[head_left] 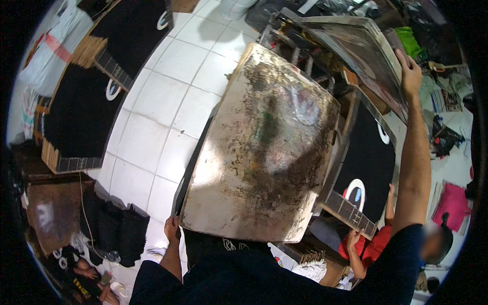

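Observation:
My right hand [410, 73] is raised at the upper right, its fingers closed on the edge of a tilted, ink-smeared screen printing frame [363, 56]. In front of me lies a large pale panel [254, 152], its surface covered with brown and dark stains. My left hand [173, 229] is closed at the panel's lower left corner, by a dark strip [195, 155] running along that side. What lies under the panel is hidden. Right of it, partly beneath the raised frame, is a board with black fabric [368, 152] bearing white oval prints.
A person in a red top [376, 256] holds the near end of the black fabric board. More fabric-covered black boards [76, 112] stand at the left beyond white floor tiles [147, 132]. Dark folded cloth [119, 231] lies at lower left, a pink bag [450, 208] at right.

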The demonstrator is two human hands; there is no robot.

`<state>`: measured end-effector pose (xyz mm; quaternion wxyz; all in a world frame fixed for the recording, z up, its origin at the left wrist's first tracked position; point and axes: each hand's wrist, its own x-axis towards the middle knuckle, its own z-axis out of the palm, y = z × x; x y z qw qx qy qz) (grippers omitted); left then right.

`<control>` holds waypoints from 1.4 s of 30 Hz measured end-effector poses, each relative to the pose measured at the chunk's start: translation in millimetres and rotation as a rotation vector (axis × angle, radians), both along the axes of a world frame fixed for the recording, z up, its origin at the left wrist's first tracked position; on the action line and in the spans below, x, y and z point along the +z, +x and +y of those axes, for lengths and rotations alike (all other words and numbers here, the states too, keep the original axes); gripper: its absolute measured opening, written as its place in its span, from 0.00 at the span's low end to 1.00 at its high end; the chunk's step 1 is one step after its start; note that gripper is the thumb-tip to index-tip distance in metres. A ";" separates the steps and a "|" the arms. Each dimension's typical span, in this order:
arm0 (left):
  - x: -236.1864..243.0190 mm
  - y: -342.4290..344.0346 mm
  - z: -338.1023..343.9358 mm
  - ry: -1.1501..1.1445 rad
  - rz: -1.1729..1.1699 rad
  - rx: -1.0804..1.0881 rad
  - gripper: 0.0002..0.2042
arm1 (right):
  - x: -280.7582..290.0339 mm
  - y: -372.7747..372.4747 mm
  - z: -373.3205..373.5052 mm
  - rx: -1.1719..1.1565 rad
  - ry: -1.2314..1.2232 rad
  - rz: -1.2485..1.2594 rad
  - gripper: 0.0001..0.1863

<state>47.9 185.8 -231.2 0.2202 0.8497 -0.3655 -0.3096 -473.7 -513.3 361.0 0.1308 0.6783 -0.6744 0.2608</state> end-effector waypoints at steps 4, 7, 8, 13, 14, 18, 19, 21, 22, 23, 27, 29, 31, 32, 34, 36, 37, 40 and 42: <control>2.1 14.3 4.6 0.198 0.115 0.109 0.13 | 0.6 -9.9 -7.9 -0.002 0.018 -0.021 0.58; 22.6 25.2 -13.8 0.164 -0.096 0.014 0.10 | 2.0 -14.5 -9.9 -0.041 0.044 -0.008 0.57; 34.4 27.1 -26.2 0.040 -0.137 0.085 0.08 | 2.4 -14.5 -9.6 -0.044 0.035 0.000 0.57; 127.2 40.6 -140.7 -0.466 -0.100 0.170 0.06 | 1.6 -1.5 -2.1 0.045 0.058 0.115 0.55; 147.3 40.5 -175.6 -0.542 -0.150 0.146 0.06 | 1.4 3.0 1.0 0.056 0.050 0.156 0.55; 230.2 16.9 -316.1 -0.884 -0.228 0.028 0.06 | -0.5 20.2 19.3 -0.077 0.070 0.083 0.56; 253.3 7.4 -341.4 -0.957 -0.285 -0.005 0.06 | -2.1 24.1 24.1 -0.067 0.049 0.096 0.56; 303.6 -9.1 -366.3 -1.042 -0.447 -0.050 0.06 | -3.2 30.0 31.6 -0.059 0.060 0.090 0.56; 329.2 -19.4 -362.8 -0.962 -0.415 0.008 0.07 | -2.6 31.4 34.2 -0.043 0.103 0.089 0.57; 354.0 -29.4 -359.4 -1.003 -0.405 0.016 0.07 | -3.8 32.6 36.1 -0.046 0.100 0.099 0.57; 429.3 -80.1 -314.1 -1.102 -0.582 -0.147 0.05 | -8.5 30.4 37.1 -0.016 0.031 0.130 0.58; 448.8 -110.8 -290.8 -1.184 -0.671 -0.341 0.08 | -11.3 28.9 35.7 0.012 0.033 0.166 0.59; 451.9 -154.1 -265.9 -1.236 -0.698 -0.547 0.08 | -11.5 28.1 34.7 0.022 0.042 0.154 0.59; 445.5 -185.9 -252.3 -1.206 -0.643 -0.633 0.07 | -11.0 28.6 34.4 0.023 0.062 0.157 0.59; 423.5 -249.7 -227.4 -1.173 -0.529 -0.798 0.05 | -10.0 30.3 35.3 0.031 0.067 0.148 0.59; 392.0 -306.3 -200.8 -1.115 -0.237 -0.988 0.09 | -9.5 32.4 37.2 0.039 0.058 0.149 0.60; 372.0 -329.5 -191.1 -1.020 -0.167 -1.117 0.11 | -9.7 33.4 38.1 0.027 0.068 0.163 0.60; 304.8 -376.1 -177.8 -1.009 -0.136 -1.344 0.13 | -12.1 33.6 41.3 0.040 0.080 0.149 0.60; 271.1 -388.8 -169.3 -1.060 -0.201 -1.260 0.14 | -14.3 32.8 42.5 0.044 0.051 0.135 0.58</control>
